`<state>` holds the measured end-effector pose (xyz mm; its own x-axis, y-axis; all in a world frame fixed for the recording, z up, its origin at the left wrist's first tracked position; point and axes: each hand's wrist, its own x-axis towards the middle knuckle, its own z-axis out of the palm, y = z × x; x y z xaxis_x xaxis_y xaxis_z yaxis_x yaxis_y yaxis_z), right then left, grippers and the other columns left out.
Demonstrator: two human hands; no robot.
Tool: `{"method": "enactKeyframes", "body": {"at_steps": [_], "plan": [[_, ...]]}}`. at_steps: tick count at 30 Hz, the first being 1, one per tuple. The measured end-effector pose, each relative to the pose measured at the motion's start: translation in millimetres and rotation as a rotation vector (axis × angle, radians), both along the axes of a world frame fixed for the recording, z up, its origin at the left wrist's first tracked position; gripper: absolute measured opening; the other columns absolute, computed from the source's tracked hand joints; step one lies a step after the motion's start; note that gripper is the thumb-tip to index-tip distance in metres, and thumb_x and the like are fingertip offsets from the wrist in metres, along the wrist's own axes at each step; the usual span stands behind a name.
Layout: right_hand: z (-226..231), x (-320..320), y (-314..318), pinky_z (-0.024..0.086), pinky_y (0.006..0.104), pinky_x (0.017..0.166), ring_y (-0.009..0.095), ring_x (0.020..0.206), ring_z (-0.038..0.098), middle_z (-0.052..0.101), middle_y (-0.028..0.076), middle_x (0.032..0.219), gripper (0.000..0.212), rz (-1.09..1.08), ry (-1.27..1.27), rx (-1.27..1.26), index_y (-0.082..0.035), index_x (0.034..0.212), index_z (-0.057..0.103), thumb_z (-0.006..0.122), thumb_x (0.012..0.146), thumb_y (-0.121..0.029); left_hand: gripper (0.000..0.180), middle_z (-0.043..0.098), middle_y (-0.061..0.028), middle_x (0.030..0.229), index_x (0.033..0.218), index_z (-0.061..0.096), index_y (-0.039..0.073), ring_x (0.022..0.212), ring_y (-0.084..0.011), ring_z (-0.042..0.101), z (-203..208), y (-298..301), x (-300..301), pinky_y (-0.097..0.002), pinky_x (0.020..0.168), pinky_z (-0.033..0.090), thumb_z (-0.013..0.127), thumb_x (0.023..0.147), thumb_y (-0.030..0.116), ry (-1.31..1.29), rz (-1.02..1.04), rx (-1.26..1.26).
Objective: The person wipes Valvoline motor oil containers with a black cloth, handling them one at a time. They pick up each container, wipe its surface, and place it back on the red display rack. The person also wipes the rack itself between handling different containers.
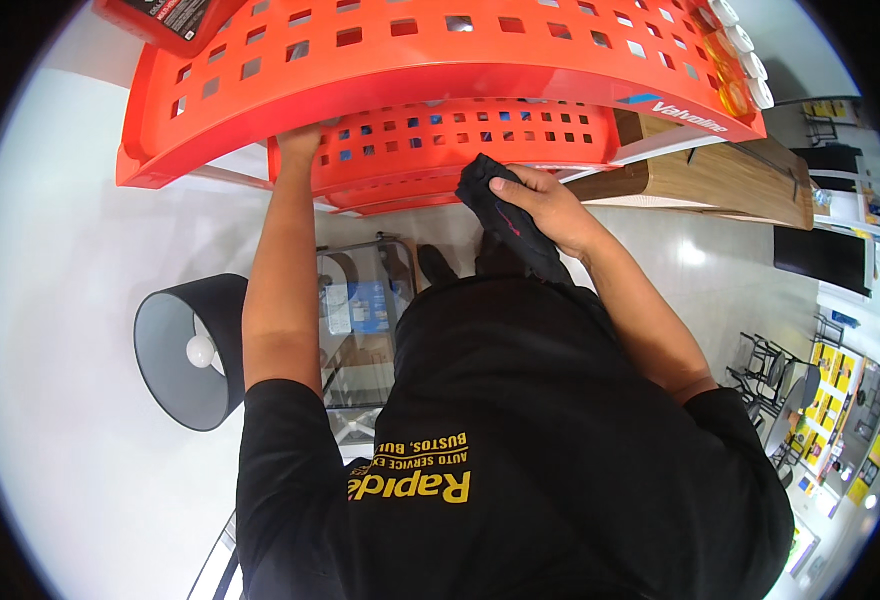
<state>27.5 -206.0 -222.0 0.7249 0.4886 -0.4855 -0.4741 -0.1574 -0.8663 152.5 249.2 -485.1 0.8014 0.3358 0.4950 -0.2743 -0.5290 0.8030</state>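
Observation:
My left hand (302,140) reaches in over the left end of the lower red shelf (440,165), under the upper red shelf (430,85). Its fingers are hidden behind the upper shelf's front edge, so what they touch does not show. In front of the lower shelf, toward its right side, my right hand (552,208) is closed on a black cloth (505,215). The cloth is bunched and hangs down toward my body, with a small reddish mark on it.
A dark red bottle (172,22) stands at the upper shelf's left end; small white-capped bottles (750,65) line its right end. A wooden cabinet (725,180) is at the right. A glass-sided stand (360,320) and a black lampshade (195,350) are at the left.

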Motion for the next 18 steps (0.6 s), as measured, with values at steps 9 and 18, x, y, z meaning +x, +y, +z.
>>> {"method": "enactKeyframes", "body": {"at_steps": [9, 18], "plan": [[-38, 32, 73, 0.049, 0.0270, 0.078, 0.009, 0.090, 0.059, 0.067, 0.005, 0.101, 0.034, -0.058, 0.027, -0.039, -0.001, 0.120, 0.063, 0.058, 0.109, -0.034, 0.037, 0.070, -0.0210, 0.125, 0.123, 0.065, -0.002, 0.119, -0.0371, 0.065, 158, -71, -88, -0.0467, 0.100, 0.051, 0.072, 0.093, 0.019, 0.096, 0.142, 0.021], [-89, 113, 226, 0.046, 0.0468, 0.106, 0.040, 0.123, 0.063, 0.069, 0.017, 0.132, 0.042, 0.076, -1.260, -0.388, -0.004, 0.135, 0.062, 0.054, 0.108, -0.036, 0.057, 0.070, -0.0274, 0.114, 0.125, 0.060, -0.005, 0.108, -0.0419, 0.069, 202, -142, -216, -0.0467, 0.095, 0.051, 0.075, 0.085, 0.033, 0.426, 0.628, -0.464]]}}
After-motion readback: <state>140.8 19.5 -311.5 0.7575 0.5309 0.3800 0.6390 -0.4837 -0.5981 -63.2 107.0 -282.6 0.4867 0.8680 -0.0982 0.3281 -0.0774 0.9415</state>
